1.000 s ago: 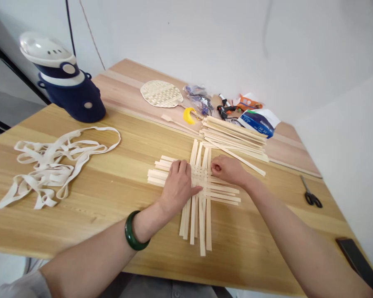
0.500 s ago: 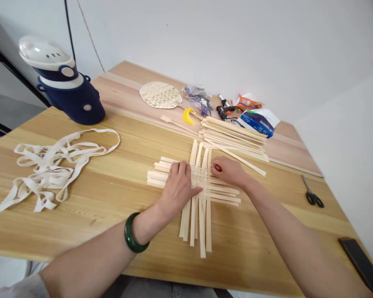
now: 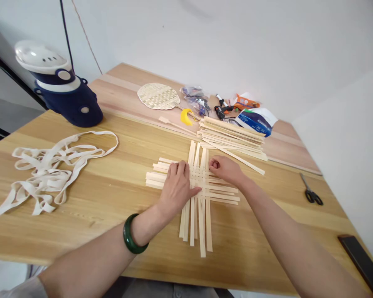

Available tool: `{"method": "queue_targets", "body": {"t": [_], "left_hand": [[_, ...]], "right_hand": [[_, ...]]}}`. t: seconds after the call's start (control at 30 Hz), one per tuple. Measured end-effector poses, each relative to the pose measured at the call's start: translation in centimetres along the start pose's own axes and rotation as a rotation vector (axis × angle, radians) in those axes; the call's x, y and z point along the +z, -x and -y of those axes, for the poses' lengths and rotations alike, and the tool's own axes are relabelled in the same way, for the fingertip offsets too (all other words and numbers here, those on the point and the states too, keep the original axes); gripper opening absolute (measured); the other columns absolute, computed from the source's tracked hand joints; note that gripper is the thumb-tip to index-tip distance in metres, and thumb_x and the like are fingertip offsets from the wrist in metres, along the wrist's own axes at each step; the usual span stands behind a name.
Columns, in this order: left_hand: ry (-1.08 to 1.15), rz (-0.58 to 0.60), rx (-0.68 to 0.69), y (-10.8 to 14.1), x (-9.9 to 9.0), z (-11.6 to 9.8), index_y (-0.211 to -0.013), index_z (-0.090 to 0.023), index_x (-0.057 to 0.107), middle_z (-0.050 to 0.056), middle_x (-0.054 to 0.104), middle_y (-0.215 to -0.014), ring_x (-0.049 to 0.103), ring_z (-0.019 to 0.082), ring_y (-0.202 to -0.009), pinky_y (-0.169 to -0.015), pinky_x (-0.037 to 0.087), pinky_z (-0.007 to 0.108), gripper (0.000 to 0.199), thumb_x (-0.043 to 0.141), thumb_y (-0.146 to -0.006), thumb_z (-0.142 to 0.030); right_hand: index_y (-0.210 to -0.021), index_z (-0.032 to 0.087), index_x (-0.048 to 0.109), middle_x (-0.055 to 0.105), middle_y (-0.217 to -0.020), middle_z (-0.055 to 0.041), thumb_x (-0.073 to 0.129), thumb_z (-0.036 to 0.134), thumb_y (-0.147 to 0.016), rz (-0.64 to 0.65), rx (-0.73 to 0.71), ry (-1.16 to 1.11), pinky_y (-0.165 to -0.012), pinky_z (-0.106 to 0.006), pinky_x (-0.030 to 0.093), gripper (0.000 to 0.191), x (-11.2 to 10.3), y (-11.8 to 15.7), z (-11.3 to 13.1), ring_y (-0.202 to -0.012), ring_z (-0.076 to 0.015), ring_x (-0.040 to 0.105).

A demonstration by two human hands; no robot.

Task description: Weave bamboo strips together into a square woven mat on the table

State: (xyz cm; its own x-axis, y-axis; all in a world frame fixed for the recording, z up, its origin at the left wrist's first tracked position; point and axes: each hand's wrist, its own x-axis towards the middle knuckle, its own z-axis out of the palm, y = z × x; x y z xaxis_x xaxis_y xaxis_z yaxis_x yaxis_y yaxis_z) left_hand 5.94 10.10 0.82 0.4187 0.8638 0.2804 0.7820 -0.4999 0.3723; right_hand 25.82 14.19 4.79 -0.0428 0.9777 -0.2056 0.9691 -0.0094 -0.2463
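Pale flat strips cross over and under each other in a woven piece (image 3: pixel 202 196) on the wooden table. My left hand (image 3: pixel 176 186) lies flat on its left part, thumb stretched toward the middle, a green bangle (image 3: pixel 132 234) on the wrist. At the upper right of the weave is my right hand (image 3: pixel 225 169), its fingers curled closed against the strips. Whatever those fingertips pinch is too small to make out. Just behind lies a stack of loose strips (image 3: pixel 233 136), one strip slanting off its front.
White ribbon (image 3: pixel 62 165) lies tangled at left, near a navy container (image 3: pixel 71 99). Behind are a woven fan (image 3: pixel 158 96), a yellow crescent (image 3: pixel 186 116), a glue gun (image 3: pixel 222 111) and a blue box (image 3: pixel 255 123). Scissors (image 3: pixel 311 192) and a black object (image 3: pixel 362 260) lie at right.
The view has shifted very slightly. My right hand's fingers have moved a little at the strips' upper right; my left hand stays on the weave.
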Motion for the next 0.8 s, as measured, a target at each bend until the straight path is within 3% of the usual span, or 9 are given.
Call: {"method": "queue_targets", "body": {"t": [0.13,0.23,0.43,0.6,0.8], "left_hand": [[0.012,-0.019,-0.005,0.1,0.2,0.1,-0.127,-0.008,0.046,0.018,0.052,-0.122,0.046,0.034,-0.118,-0.102,0.043,0.052,0.067,0.076,-0.077,-0.041],[0.017,-0.025,-0.011,0.1,0.4,0.1,-0.132,-0.007,0.043,0.019,0.053,-0.124,0.044,0.036,-0.123,-0.106,0.04,0.053,0.073,0.076,-0.077,-0.043],[-0.007,-0.003,-0.026,0.0,0.5,0.1,-0.126,-0.005,0.046,0.02,0.051,-0.123,0.045,0.036,-0.12,-0.107,0.04,0.051,0.074,0.08,-0.073,-0.045],[-0.017,-0.031,-0.01,-0.2,0.5,0.3,-0.121,-0.006,0.048,0.018,0.051,-0.119,0.046,0.037,-0.118,-0.105,0.041,0.053,0.075,0.083,-0.069,-0.047],[0.024,-0.044,-0.01,-0.2,0.9,0.5,-0.125,-0.003,0.044,0.023,0.05,-0.125,0.04,0.041,-0.128,-0.111,0.036,0.056,0.091,0.086,-0.062,-0.052]], "right_hand": [[-0.078,0.021,0.062,0.068,-0.082,-0.0004,0.054,0.023,-0.083,-0.04,-0.024,0.012,-0.058,-0.025,0.034,0.009,0.1,0.8,0.0,-0.076,-0.0147,0.058],[-0.089,0.021,0.062,0.068,-0.097,-0.0039,0.052,0.021,-0.087,-0.186,-0.076,0.063,-0.067,-0.027,0.039,0.01,1.3,2.1,0.1,-0.094,-0.0192,0.059],[-0.089,0.019,0.06,0.065,-0.09,-0.0062,0.049,0.015,-0.09,-0.493,-0.143,0.107,-0.072,-0.031,0.044,0.012,4.8,4.0,0.7,-0.09,-0.0216,0.056],[-0.094,0.018,0.059,0.065,-0.096,-0.0078,0.047,0.014,-0.09,-0.613,-0.131,0.055,-0.078,-0.033,0.046,0.014,6.2,4.1,0.9,-0.093,-0.0227,0.053],[-0.096,0.016,0.059,0.064,-0.097,-0.0093,0.048,0.014,-0.092,-0.707,-0.174,0.066,-0.083,-0.034,0.048,0.013,7.0,3.9,0.8,-0.095,-0.0229,0.053]]}}
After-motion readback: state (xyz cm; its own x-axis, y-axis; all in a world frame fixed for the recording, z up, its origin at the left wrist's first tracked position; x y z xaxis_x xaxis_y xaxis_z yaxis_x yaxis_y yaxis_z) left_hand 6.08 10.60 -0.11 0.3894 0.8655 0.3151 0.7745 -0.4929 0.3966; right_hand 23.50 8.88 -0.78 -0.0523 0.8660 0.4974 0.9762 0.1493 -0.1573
